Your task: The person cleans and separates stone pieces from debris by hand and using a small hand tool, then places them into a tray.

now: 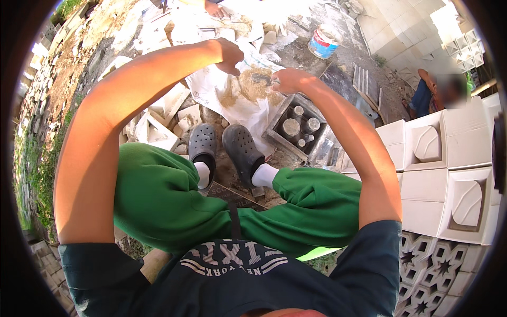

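A white sack [211, 95] lies spread on the ground ahead of my feet, with a heap of brown sandy powder [245, 90] on it. Over the heap's far left side is my left hand [229, 55], its fingers curled down; anything inside them is hidden. At the heap's right edge my right hand [290, 81] is closed, the fingertips beside a small dark grey patch [260, 77] that I cannot identify. Just nearer than my right hand sits a square grey metal mould [272, 132] with several round posts standing inside it.
Pale broken block pieces [157, 132] lie left of my dark clogs [240, 153]. A blue-and-white bucket [324, 42] stands far right. Pale cast blocks [422, 185] are stacked at right, near a seated person [429, 92]. Another person's hand [215, 9] shows at the top.
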